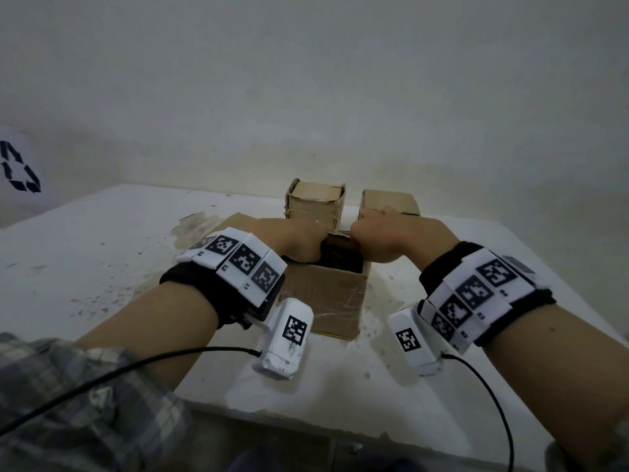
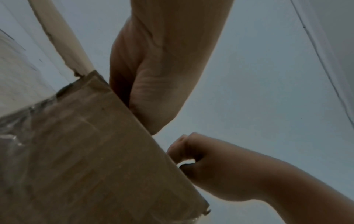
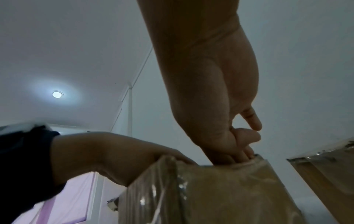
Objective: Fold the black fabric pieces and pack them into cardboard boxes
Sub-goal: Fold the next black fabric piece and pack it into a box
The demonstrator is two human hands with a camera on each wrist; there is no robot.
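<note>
An open cardboard box [image 1: 326, 301] wrapped in clear tape stands in the middle of the white table [image 1: 102, 267]. Folded black fabric [image 1: 340, 260] lies inside it, filling the opening. My left hand [image 1: 299, 243] reaches down over the box's left rim and its fingers are hidden inside. My right hand [image 1: 381, 236] is at the right rim with its fingers curled into the box. In the left wrist view the right hand [image 2: 210, 166] pinches a dark bit of fabric [image 2: 186, 165] at the box edge [image 2: 95, 151]. In the right wrist view the right hand [image 3: 220, 121] dips behind the box wall [image 3: 220, 189].
Two more cardboard boxes stand behind the hands near the wall: one at the back left [image 1: 315, 202] and one at the back right [image 1: 389, 202]. A flat piece of cardboard [image 1: 235, 223] lies under the left forearm. The table's front edge [image 1: 306, 420] is close to me.
</note>
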